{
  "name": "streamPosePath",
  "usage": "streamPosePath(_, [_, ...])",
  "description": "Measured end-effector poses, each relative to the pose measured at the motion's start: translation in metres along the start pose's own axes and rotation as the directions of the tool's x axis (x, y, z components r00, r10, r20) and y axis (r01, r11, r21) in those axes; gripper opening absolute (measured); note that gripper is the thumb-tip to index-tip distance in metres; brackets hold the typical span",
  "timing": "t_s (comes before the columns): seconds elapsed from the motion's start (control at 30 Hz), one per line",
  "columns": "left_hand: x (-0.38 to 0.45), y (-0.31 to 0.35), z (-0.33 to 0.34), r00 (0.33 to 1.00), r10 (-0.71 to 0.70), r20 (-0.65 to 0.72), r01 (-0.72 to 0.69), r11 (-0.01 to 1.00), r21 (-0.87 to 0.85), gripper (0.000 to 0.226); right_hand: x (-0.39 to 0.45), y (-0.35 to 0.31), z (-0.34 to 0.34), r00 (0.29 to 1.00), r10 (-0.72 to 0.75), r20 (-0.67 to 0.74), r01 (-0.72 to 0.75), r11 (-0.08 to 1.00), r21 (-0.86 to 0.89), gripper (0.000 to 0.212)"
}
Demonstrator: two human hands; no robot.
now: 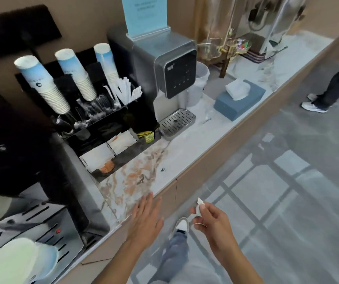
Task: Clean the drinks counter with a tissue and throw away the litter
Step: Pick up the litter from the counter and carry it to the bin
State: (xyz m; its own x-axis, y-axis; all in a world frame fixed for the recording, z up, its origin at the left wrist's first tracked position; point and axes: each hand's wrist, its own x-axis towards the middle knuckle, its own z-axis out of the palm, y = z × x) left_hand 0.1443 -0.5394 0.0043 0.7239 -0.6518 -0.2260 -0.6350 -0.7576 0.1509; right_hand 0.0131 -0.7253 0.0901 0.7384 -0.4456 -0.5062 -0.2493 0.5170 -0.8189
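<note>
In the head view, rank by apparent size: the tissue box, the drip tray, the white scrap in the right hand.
1. Tissue box, largest.
2. Drip tray, slightly smaller; both sit at similar depth.
3. White scrap in the right hand, smallest despite being nearest.

On the worktop point(185, 154) I saw the cup rack point(94, 111) left of the dispenser point(168, 68), tissue box point(239, 99) right.

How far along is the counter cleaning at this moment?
Nothing looks finished. The right hand pinches a small white scrap off the counter; the left hand hovers open at the counter edge. A dark speck remains, and the tissue box looks untouched.
</note>
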Motion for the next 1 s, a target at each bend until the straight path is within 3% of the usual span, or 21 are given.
streamPosePath(0.47, [0.175,0.085,-0.021,0.979,0.193,0.06,-0.192,0.981,-0.014,0.067,0.142,-0.129,-0.048,0.992,-0.024,-0.127,0.024,1.0,0.004,0.019])
streamPosePath(1.0, [0.338,0.149,-0.049,0.99,0.134,0.032,-0.132,0.99,-0.05,0.063,0.281,-0.239,-0.095,0.99,-0.092,-0.103,0.083,0.993,-0.088,0.02])
